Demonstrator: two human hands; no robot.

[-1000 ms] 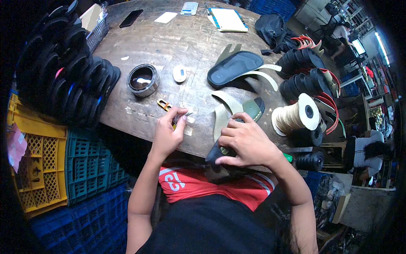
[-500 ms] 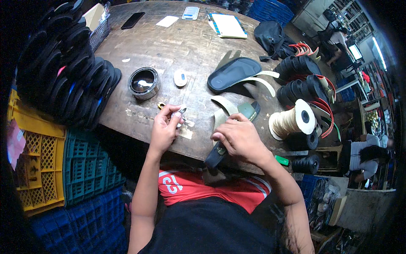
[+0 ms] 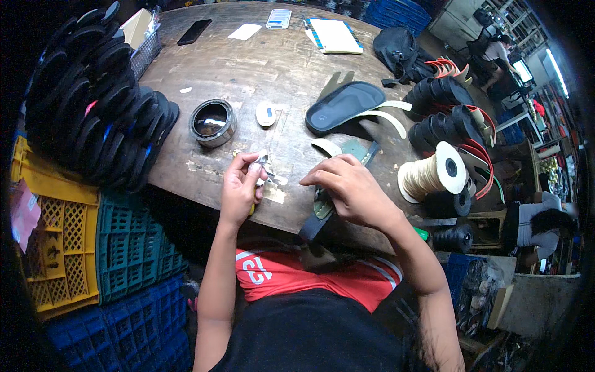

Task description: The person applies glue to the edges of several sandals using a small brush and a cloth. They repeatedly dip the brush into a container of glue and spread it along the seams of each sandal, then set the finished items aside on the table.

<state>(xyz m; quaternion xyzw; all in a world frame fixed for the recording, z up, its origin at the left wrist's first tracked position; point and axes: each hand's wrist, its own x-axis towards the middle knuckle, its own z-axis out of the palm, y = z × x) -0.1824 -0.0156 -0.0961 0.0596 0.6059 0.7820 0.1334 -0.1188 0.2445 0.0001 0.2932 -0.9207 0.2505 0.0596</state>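
Note:
My left hand [image 3: 238, 189] is closed, fingers pinched around a small shiny metal piece [image 3: 261, 159]; its kind is hard to make out. A bit of yellow shows below the palm. My right hand [image 3: 350, 189] is over a dark sandal [image 3: 317, 226] at the table's front edge, fingers stretched to the left and thumb hidden. Pale straps [image 3: 326, 147] and a green part stick out beyond that hand. Farther back lies another black sandal footbed [image 3: 347, 106] with loose straps. A round white object [image 3: 266, 115] and a dark-lined roll-shaped container [image 3: 212, 124] sit ahead of my left hand.
Black soles [image 3: 111, 105] are stacked high at the left, above yellow crates [image 3: 59, 248] and blue ones. A spool of cream cord [image 3: 434, 173] stands at the right, near black rolls and red straps. A phone, papers and a notebook [image 3: 334, 36] lie far back.
My right hand has loosened from the sandal and lifted, its fingers now stretched out. The left hand stays in nearly the same place, with yellow now visible under it.

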